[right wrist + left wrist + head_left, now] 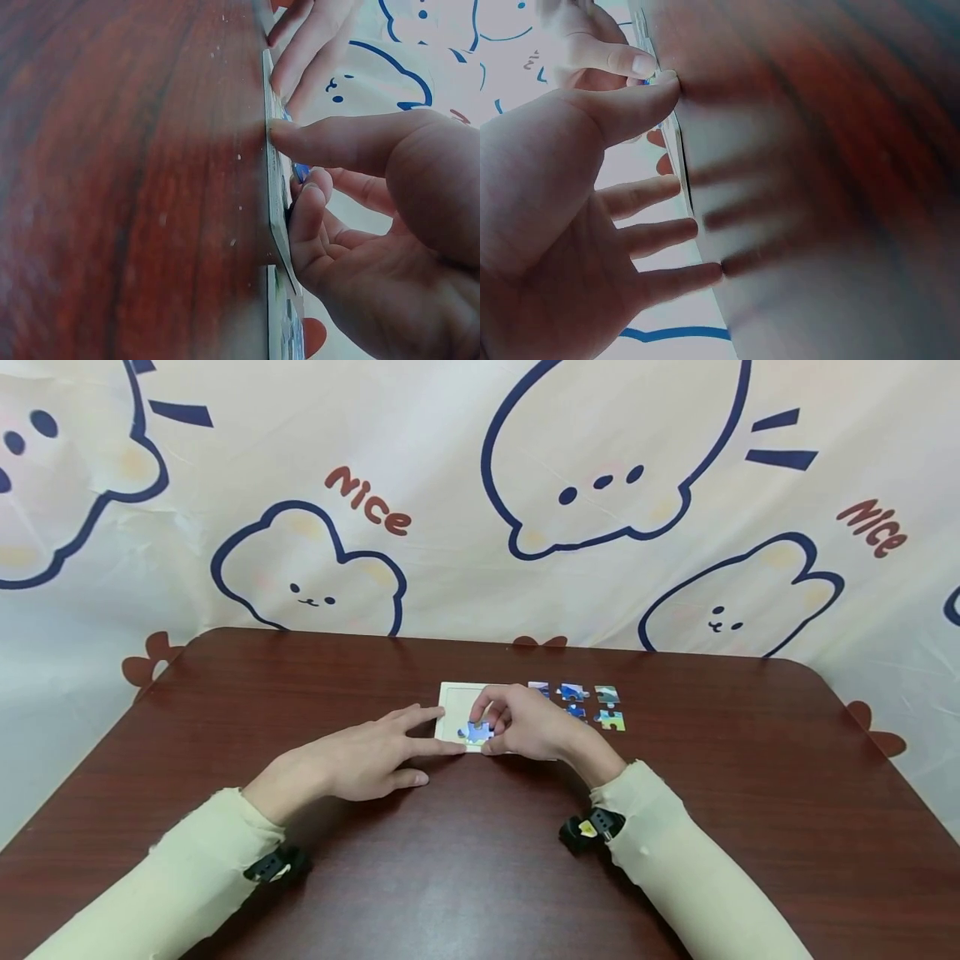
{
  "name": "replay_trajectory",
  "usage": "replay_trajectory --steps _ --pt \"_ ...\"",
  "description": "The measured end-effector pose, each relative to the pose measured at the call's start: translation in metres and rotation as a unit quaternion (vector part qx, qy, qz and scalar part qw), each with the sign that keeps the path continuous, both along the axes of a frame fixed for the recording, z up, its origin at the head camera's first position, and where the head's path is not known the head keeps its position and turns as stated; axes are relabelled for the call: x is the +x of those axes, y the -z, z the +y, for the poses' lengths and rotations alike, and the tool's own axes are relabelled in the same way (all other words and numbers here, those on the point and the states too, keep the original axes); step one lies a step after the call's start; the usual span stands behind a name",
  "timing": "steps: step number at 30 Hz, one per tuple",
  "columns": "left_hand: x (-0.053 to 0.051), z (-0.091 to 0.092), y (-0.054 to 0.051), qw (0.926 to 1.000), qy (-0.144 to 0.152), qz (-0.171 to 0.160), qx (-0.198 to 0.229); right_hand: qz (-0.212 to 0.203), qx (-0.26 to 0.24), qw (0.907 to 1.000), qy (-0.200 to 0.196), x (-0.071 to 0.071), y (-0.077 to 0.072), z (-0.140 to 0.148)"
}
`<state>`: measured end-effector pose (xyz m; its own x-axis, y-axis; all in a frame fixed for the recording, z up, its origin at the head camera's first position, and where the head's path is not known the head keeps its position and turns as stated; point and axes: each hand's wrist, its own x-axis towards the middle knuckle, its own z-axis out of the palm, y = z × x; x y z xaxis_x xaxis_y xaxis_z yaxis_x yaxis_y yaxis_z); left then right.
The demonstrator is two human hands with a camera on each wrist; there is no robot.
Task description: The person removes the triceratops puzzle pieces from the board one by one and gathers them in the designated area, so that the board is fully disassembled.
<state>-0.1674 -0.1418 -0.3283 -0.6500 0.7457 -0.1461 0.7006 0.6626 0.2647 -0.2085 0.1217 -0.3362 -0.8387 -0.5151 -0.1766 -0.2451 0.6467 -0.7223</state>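
Note:
A white puzzle tray (pixel 453 697) with a raised rim lies on the table. A blue puzzle piece (pixel 477 734) with a yellow-green edge is at its lower left corner. My right hand (pixel 528 724) curls over the tray and holds this puzzle piece (pixel 301 172) at its fingertips; the right wrist view shows it slightly tilted. The right thumb (pixel 311 141) rests on the tray's near edge. Fingers spread and straight, my left hand (pixel 367 752) lies at the tray's left side, with fingertips touching its left and near edges. The right hand hides much of the tray.
Loose puzzle pieces (pixel 611 720) lie on the table right of the tray, some partly behind the right hand. The brown table (pixel 465 860) has its far edge against a printed cloth (pixel 442 577). Both sleeved wrists carry dark strapped devices (pixel 600 824).

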Motion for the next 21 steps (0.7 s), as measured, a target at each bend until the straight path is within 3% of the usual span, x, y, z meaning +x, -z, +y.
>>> replay_trajectory --steps 13,21 --pt "-0.0035 0.0088 -0.0001 0.9997 0.024 0.007 -0.003 -0.002 0.007 1.0 -0.003 0.0 -0.0004 -0.0016" --pt "-0.0062 0.0105 0.0008 0.9994 0.034 -0.004 0.001 0.0 0.01 0.9999 -0.006 -0.0006 -0.0003 -0.0007"
